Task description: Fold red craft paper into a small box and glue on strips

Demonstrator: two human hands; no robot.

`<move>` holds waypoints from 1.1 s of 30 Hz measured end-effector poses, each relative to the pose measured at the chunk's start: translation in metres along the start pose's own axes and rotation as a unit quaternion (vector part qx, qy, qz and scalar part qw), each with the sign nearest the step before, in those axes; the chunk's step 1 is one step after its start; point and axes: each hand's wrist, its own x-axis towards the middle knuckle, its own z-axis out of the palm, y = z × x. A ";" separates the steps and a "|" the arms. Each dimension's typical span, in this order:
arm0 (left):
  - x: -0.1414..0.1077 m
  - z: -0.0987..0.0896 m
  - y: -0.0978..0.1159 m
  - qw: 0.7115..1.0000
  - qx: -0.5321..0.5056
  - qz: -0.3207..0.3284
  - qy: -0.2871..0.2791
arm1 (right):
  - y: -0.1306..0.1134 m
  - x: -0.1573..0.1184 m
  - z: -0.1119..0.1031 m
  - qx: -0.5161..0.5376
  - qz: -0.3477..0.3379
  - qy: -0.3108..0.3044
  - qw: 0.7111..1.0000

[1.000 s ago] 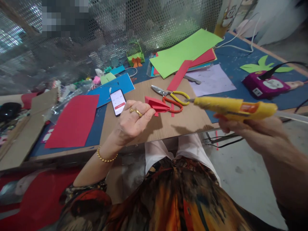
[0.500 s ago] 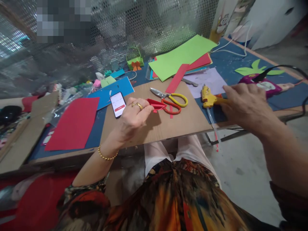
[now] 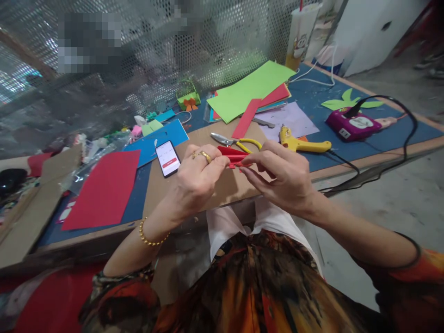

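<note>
Between my two hands is a folded piece of red paper (image 3: 233,153), held over a brown cardboard sheet (image 3: 222,194). My left hand (image 3: 201,173) pinches its left end. The thumb and fingers of my right hand (image 3: 282,173) close on its right end; the fingertips partly hide the lower edge. Just behind the paper lie scissors (image 3: 222,138) with a yellow handle loop showing; the other loop is hidden. A yellow hot glue gun (image 3: 301,142) rests to the right of my right hand, with its cable trailing down. Beside my left hand is a lit phone (image 3: 168,158).
Green sheets (image 3: 251,90) and a red strip (image 3: 247,119) lie at the back. A purple power box (image 3: 352,124) with a black cable is on the right. A large red sheet (image 3: 104,189) and a blue sheet (image 3: 173,132) lie left. A drink cup (image 3: 301,37) stands behind.
My right hand has let go of the glue gun, now lying on the table, and moved left to the folded red paper. My left hand keeps its pinch on the paper.
</note>
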 end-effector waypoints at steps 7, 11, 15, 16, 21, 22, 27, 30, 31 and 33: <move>0.003 -0.006 0.009 1.000 -0.007 -0.011 -0.014 | -0.004 -0.006 0.002 0.038 0.000 0.035 0.999; 0.004 -0.007 0.013 1.000 -0.007 -0.005 0.000 | -0.006 -0.009 0.001 0.054 0.000 0.055 0.997; 0.003 -0.005 0.016 1.000 -0.012 -0.010 0.020 | -0.008 -0.010 0.001 0.042 0.021 0.052 0.998; 0.003 -0.004 0.016 0.999 -0.013 -0.013 0.029 | -0.008 -0.010 0.000 0.040 0.024 0.052 0.998; 0.004 -0.004 0.018 0.998 -0.011 -0.035 0.060 | -0.011 -0.007 -0.001 0.036 0.011 0.054 0.998; 0.004 -0.004 0.018 0.997 -0.014 -0.039 0.058 | -0.011 -0.007 -0.002 0.032 0.008 0.051 0.998; 0.004 -0.007 0.018 0.998 -0.014 -0.014 0.055 | -0.016 -0.008 -0.005 0.007 -0.028 0.068 0.997; 0.001 -0.008 0.019 0.997 0.011 -0.008 0.073 | -0.029 -0.013 -0.009 0.013 -0.004 0.088 0.996; 0.000 -0.009 0.019 0.996 0.025 -0.007 0.086 | -0.035 -0.015 -0.010 0.034 0.022 0.083 0.996; -0.003 -0.009 0.020 0.992 0.059 0.000 0.108 | -0.046 -0.021 -0.010 0.117 0.105 0.044 0.987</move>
